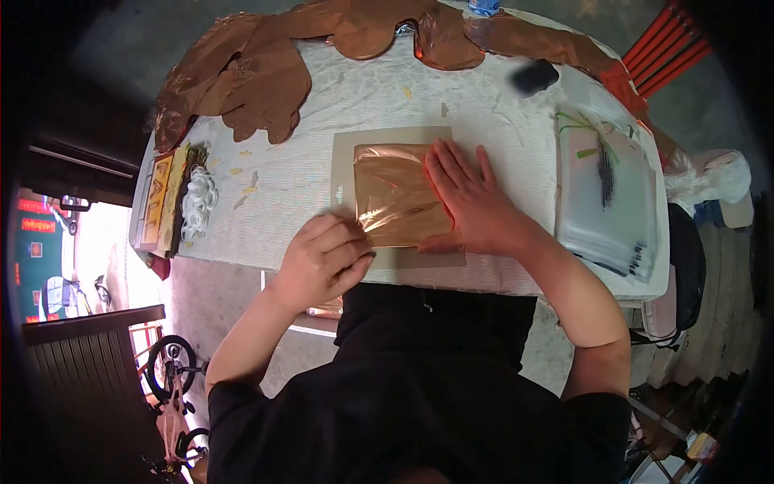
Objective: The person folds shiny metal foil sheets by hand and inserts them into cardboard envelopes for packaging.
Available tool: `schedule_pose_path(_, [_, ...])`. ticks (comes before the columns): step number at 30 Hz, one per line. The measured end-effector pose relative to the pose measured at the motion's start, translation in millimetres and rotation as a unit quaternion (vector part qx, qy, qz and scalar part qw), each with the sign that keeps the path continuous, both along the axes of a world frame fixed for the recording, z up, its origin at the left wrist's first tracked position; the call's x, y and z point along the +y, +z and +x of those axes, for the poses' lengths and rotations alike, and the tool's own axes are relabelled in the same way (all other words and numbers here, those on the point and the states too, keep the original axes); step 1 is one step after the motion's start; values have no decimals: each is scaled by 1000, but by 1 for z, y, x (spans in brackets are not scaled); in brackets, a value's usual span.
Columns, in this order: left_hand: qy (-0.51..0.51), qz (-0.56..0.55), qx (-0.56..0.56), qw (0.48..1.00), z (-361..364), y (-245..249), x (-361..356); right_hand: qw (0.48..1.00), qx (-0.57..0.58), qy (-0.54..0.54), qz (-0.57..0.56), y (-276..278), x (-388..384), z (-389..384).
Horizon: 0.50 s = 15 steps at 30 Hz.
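Note:
A shiny copper-coloured foil square [399, 198], apparently in clear film, lies on a grey-beige board [344, 161] at the table's front middle. My right hand [476, 206] rests flat on the foil's right edge, fingers stretched and thumb spread along the lower edge. At the lower left corner of the foil, my left hand [326, 254] has its fingers curled, thumb close to the index finger. Whether anything is between those fingertips is hidden.
Large brown foil cut-outs [266, 89] line the far edge of the white-covered table [266, 210]. On the right lies a stack of clear plastic sleeves [605, 210]. White rosettes [199, 202] and yellow packs [161, 194] are at left. A dark object [534, 77] lies at the back right.

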State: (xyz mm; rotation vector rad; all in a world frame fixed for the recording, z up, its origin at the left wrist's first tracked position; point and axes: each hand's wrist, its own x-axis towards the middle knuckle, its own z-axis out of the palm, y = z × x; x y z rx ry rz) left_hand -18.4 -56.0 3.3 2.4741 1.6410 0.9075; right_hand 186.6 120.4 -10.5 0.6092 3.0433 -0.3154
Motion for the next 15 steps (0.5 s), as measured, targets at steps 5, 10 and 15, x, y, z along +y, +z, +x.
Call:
schedule_pose_path(5, [50,-20,-33,998,27,3,20,1000,9,4,14,-6,2,0])
schedule_pose_path(10, [51,-23,-61,997,44,-1,35,1000,21,3,16,-5,0,0])
schedule_pose_path(15, [50,26,-21,998,46,-6,40,999,31,1,16,-5,0,1])
